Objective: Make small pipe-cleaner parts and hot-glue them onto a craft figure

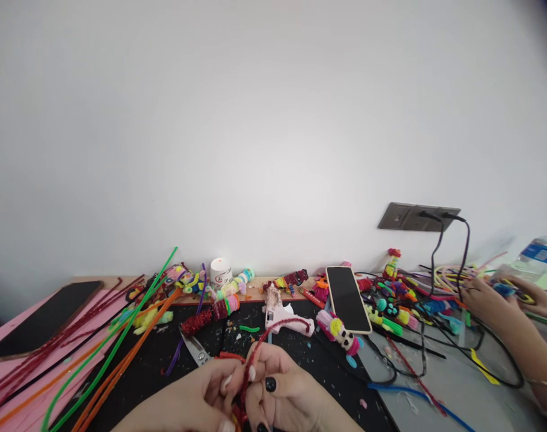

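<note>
My left hand (196, 399) and my right hand (284, 393) meet at the bottom centre, fingers pinched together on a dark red pipe cleaner (273, 336). The wire loops up from between my fingers and arcs right toward a pink glue gun (284, 318) lying on the black mat (201, 375). A pair of scissors (194, 348) rests just left of my hands. A small red piece (230, 355) lies beside my left fingers.
Long green, orange and red pipe cleaners (120, 348) fan across the left. Phones lie at left (43, 321) and centre (347, 298). Small pipe-cleaner figures (340, 333) litter the desk. Another person's hands (493, 300) work at right, beside cables (435, 252) from a wall socket (417, 217).
</note>
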The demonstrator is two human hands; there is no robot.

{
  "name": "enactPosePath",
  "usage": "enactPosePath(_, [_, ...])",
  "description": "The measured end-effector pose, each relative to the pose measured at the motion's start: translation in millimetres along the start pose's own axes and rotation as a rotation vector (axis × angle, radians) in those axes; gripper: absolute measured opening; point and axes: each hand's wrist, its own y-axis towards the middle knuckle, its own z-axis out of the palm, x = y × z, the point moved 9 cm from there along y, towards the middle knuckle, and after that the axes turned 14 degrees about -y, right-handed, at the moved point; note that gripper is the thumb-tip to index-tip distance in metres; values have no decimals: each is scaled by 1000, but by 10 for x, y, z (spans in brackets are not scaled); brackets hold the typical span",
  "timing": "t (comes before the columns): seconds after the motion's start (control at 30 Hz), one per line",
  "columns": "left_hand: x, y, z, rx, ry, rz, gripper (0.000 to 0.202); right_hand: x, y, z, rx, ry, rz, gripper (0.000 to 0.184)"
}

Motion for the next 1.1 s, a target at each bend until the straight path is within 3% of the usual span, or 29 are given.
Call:
enactPosePath(0.2, [-179,2,-359,-316,239,332,28,214,23,-72,-110,-3,-132,27])
enactPosePath(0.3, [-300,-72,-382,-451,489,409,14,243,15,-122,-165,-39,-172,29])
enactPosePath(0.4, [-388,-136,-351,-511,686,438,7,245,13,-175,-242,-89,-188,29])
enactPosePath(0.53, [-451,-187,-345,-564,848,481,9,271,-18,-322,-438,-202,-214,18])
enactPosePath(0.67, [-471,-185,-330,-574,926,501,9,325,-91,-472,-626,-417,-238,20])
enactPosePath(0.83, [-483,-170,-244,-523,984,515,9,366,-115,-486,-660,-694,-225,27])
enactPosePath(1.0, [-485,-164,-215,-504,1026,532,10,390,-141,-486,-734,-906,-157,8])
enactPosePath(1.1, [-479,-171,-207,-493,1061,555,8,407,-149,-470,-755,-949,-150,9])
